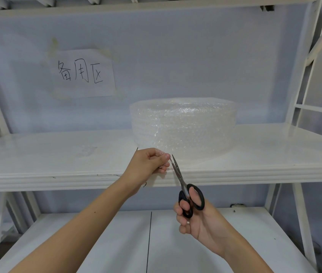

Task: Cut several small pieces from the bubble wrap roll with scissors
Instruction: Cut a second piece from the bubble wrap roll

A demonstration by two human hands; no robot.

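Head view is showing a bubble wrap roll (183, 127) lying flat on the middle shelf (57, 160) of a white rack, at about 12 o'clock from both hands. The left hand (148, 164) is pinching a loose flap of the wrap at the shelf's front edge, fingers curled over the film. The right hand (197, 219) is gripping black-handled scissors (187, 192), thumb and fingers sitting through the loops, blades pointing toward 11 o'clock and standing nearly closed, tips just beside the left fingertips. A paper sign (83, 72) with handwritten characters is hanging on the back wall at 10 o'clock from the roll.
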